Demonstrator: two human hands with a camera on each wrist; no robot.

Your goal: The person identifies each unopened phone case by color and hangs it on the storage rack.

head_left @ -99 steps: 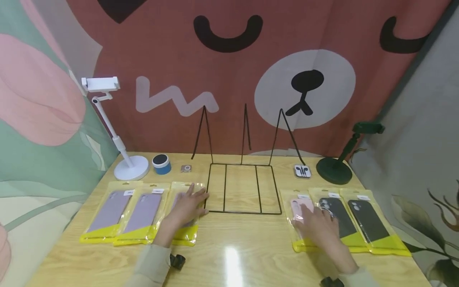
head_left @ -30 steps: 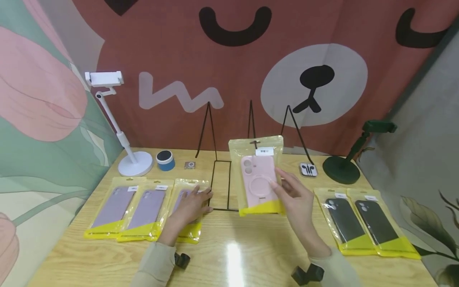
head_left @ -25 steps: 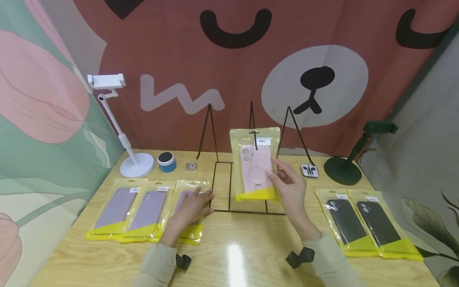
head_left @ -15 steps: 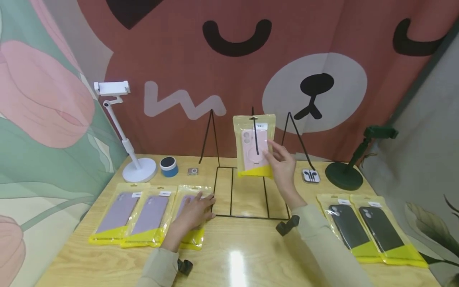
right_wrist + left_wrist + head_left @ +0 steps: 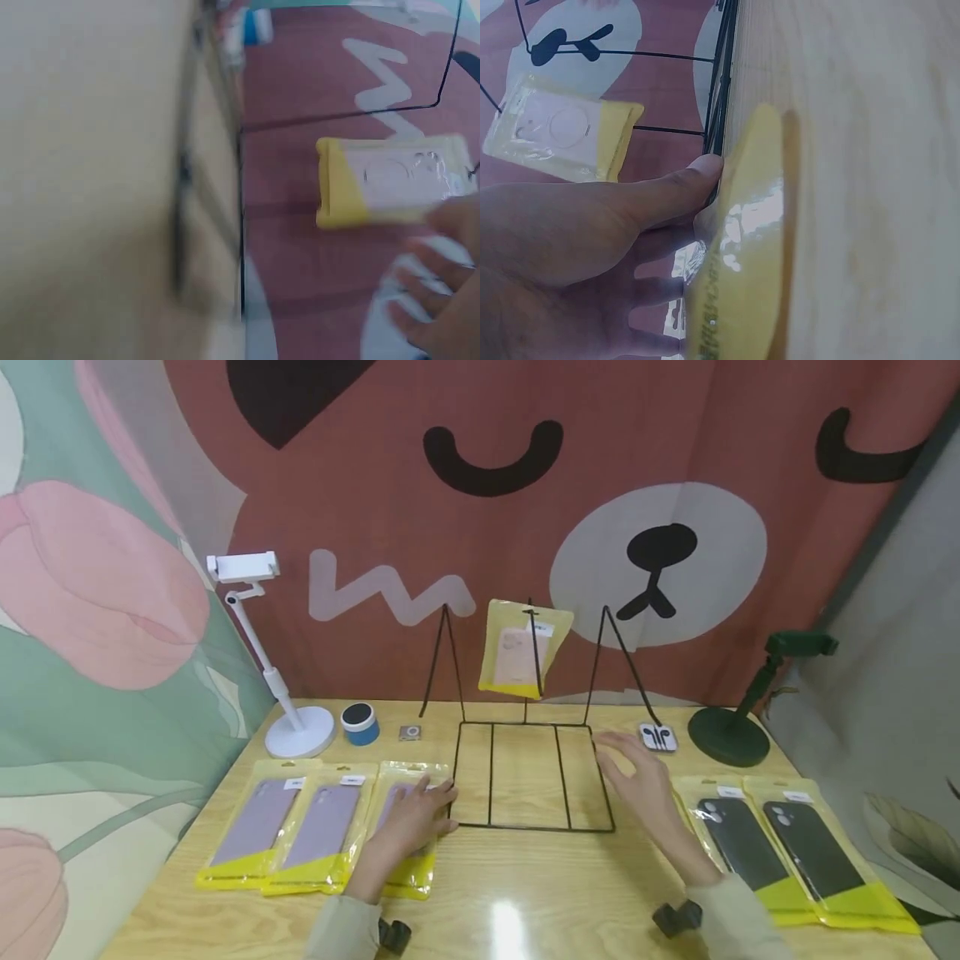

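A pink phone case in a yellow-edged packet [image 5: 513,660] hangs by its top hole from the middle hook of a black wire rack [image 5: 491,777]. It tilts slightly, and no hand touches it. My right hand [image 5: 645,785] is by the rack's right side, fingers loosely bent and holding nothing; the right wrist view shows it blurred. My left hand [image 5: 412,814] rests, fingers spread, on a packet with a lilac phone case [image 5: 411,872]. In the left wrist view its thumb [image 5: 705,165] reaches the rack's wire. The hand hides much of that packet.
Two more lilac case packets [image 5: 326,827] lie at left, and two dark case packets [image 5: 750,843] at right. Behind stand a white phone stand [image 5: 300,732], a blue speaker-like cylinder [image 5: 361,727], a small square player [image 5: 410,732], boxed earphones [image 5: 657,737] and a green phone stand [image 5: 727,735].
My right hand picked up the pink case packet from the right row, slid it onto the rack's middle hook, let go and drew back down to the right. My left hand stayed put.
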